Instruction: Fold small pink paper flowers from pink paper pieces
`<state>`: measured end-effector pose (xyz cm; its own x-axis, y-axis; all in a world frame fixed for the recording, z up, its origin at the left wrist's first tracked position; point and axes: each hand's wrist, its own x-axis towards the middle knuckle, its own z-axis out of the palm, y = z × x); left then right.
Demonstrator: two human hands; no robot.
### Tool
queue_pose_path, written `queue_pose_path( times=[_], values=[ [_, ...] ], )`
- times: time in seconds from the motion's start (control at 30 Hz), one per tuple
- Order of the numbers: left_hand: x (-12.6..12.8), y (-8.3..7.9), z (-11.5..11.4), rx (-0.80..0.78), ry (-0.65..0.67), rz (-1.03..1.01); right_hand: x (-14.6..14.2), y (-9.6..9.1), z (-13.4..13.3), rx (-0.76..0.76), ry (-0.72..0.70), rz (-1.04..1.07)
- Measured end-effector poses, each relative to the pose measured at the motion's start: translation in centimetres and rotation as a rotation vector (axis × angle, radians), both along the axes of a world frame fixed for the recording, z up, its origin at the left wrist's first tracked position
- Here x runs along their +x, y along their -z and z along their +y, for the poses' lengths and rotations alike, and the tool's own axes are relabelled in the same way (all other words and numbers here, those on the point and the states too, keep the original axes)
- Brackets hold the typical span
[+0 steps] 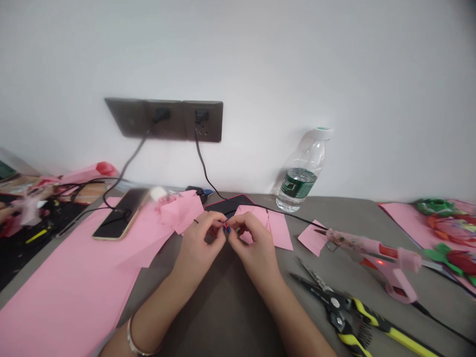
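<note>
Broad pink sheets (67, 287) at my left, one tiny pinch in the middle.
The sheets lie aside, probably to give my arms room; the shears (335, 301), blades apart, and the glue gun (396, 277), its light glowing red, lie to the right, seemingly for easy reach. My left hand (203, 238) and right hand (257, 238) meet centrally, fingertips closed on a reddish bit (225, 224), mostly hidden, likely pinched from both sides because it's so small.
</note>
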<state>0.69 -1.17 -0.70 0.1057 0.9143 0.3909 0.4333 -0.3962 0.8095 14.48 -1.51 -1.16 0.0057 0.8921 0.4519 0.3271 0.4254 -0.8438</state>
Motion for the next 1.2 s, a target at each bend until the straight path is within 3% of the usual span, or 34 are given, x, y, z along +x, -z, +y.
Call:
queue_pose_path(
  times=[0.27,0.53,0.87,1.2],
  values=[
    [0.14,-0.44,-0.18,-0.088,-0.002,-0.064,-0.16,0.06,0.1,-0.048,-0.008,0.116],
    [-0.01,-0.62,0.27,-0.339,0.021,-0.385,0.25,0.29,0.62,-0.24,-0.091,0.339],
    [0.3,-0.74,0.03,-0.228,0.012,-0.261,-0.49,0.6,0.29,-0.231,-0.12,0.316],
    [0.12,-0.79,0.44,-0.356,0.074,-0.481,0.45,0.72,0.84,-0.32,-0.213,0.448]
  ],
)
